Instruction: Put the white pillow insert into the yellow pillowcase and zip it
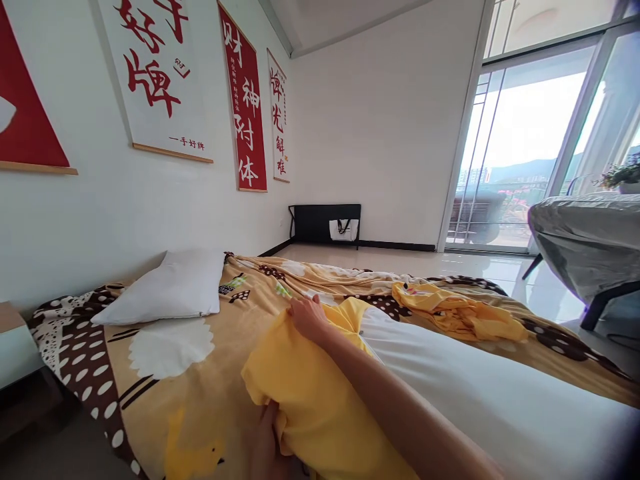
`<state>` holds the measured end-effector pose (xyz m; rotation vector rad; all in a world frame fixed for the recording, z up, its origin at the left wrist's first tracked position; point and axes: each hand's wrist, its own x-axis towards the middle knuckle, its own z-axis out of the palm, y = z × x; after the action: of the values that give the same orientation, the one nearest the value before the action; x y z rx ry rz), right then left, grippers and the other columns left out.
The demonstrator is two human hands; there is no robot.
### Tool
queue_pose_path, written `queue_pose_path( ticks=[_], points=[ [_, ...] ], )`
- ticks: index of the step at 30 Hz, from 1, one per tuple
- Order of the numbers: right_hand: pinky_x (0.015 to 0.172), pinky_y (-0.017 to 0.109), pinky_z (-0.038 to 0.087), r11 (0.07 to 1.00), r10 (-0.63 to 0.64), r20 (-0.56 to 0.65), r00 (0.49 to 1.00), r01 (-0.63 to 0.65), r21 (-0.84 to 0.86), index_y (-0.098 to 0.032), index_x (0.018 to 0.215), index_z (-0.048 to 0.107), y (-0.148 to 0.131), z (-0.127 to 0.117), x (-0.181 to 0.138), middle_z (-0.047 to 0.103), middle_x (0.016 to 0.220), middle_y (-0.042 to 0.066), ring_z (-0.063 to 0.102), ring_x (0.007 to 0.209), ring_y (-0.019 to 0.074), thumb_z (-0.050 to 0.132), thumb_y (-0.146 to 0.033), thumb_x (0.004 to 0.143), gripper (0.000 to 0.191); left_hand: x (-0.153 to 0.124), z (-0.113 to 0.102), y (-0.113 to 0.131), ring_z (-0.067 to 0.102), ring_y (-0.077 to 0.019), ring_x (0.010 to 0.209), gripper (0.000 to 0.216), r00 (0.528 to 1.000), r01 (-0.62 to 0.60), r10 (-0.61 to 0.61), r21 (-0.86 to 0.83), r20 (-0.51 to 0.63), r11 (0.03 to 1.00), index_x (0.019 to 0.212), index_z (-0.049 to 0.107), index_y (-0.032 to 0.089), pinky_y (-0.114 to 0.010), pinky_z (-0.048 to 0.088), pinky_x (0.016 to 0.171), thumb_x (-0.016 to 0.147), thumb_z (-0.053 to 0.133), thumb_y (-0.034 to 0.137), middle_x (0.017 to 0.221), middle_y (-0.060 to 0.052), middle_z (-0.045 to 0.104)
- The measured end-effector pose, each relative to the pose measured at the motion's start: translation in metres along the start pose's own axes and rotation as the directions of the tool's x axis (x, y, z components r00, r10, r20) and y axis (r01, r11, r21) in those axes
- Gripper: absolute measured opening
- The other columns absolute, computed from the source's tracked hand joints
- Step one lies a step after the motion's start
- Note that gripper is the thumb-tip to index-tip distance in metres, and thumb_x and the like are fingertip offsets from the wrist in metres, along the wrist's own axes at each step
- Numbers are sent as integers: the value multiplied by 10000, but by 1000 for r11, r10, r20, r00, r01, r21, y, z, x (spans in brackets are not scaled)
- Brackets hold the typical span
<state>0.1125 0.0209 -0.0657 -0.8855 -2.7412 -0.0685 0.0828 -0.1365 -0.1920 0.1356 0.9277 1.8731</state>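
A yellow cloth cover (310, 393) lies bunched over one end of a long white cushion (475, 393) on the bed. My right hand (307, 316) reaches forward along the cushion, fingers curled over the far top edge of the yellow cover. My left hand (265, 443) is low at the near edge, its fingers tucked into the cover's folds and partly hidden. A second crumpled yellow cloth (453, 312) rests further right on the blanket.
The bed carries a tan blanket (170, 393) with brown dotted patches and a white pillow (167, 288) by the wall. Red-and-white scrolls (245, 100) hang above. A grey covered chair (585, 240) stands right, near glass doors; a black rack (325, 223) sits at the far wall.
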Motion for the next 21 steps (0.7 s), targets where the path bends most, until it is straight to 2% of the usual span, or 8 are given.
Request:
queue_pose_path(
  ticks=[3,5,7,9,11,13,16,21],
  points=[
    [996,445,203,998,-68,-26,997,68,-2,-90,1048,598,0,-7,-7,587,1133,203,469,1147,280,434,-118,844,263,-4,3,6,644,-247,1004,346,1000,-24,23,-46,-20,999,1170,576,233,-333,534,814,834,560,313,1067,-94,682],
    [1013,401,197,987,-159,-2,987,159,31,-132,1068,605,2,-12,-13,578,1183,155,450,1176,243,462,-142,845,265,-7,7,8,638,-251,1017,368,998,-34,31,-57,-49,998,1207,553,214,-335,531,823,853,528,315,1080,-114,675],
    [990,360,246,962,-264,95,960,256,94,-195,1045,633,4,-14,-18,626,1137,81,507,1110,199,478,-197,857,244,-10,12,10,630,-254,1035,374,996,-37,34,-32,-80,999,1206,560,203,-327,528,833,853,528,323,1072,-118,678],
    [933,338,311,933,-352,233,906,321,163,-241,976,675,5,-13,-19,681,1037,24,577,990,175,525,-222,828,212,-14,19,10,613,-244,1068,361,993,-63,62,-14,-102,998,1186,579,214,-305,522,850,853,527,342,1075,-99,682],
    [878,323,357,916,-395,338,854,341,210,-267,939,697,5,-9,-18,704,994,-9,610,915,166,555,-201,786,220,-17,27,10,600,-237,1091,354,996,-61,58,-45,-73,997,1152,605,210,-298,516,869,870,485,386,1082,-87,682],
    [831,291,384,910,-410,386,826,339,240,-279,927,704,4,-3,-18,709,993,-32,624,878,145,539,-162,771,256,-19,32,12,593,-242,1100,369,999,-31,28,-78,-40,996,1090,639,193,-306,512,884,885,429,417,1071,-88,686],
    [786,258,397,915,-392,374,841,315,251,-248,886,708,2,3,-21,715,959,-23,625,846,135,534,-131,759,245,-13,27,15,563,-255,1141,368,999,-34,32,-50,-31,998,982,671,189,-322,499,915,868,423,436,1046,-90,691],
    [825,288,366,938,-301,202,932,252,239,-202,860,678,5,1,-29,697,905,24,589,863,161,495,-217,839,185,3,-2,9,546,-266,1156,209,997,-71,71,6,44,997,846,669,218,-322,491,918,768,557,375,1013,-106,692]
  ],
)
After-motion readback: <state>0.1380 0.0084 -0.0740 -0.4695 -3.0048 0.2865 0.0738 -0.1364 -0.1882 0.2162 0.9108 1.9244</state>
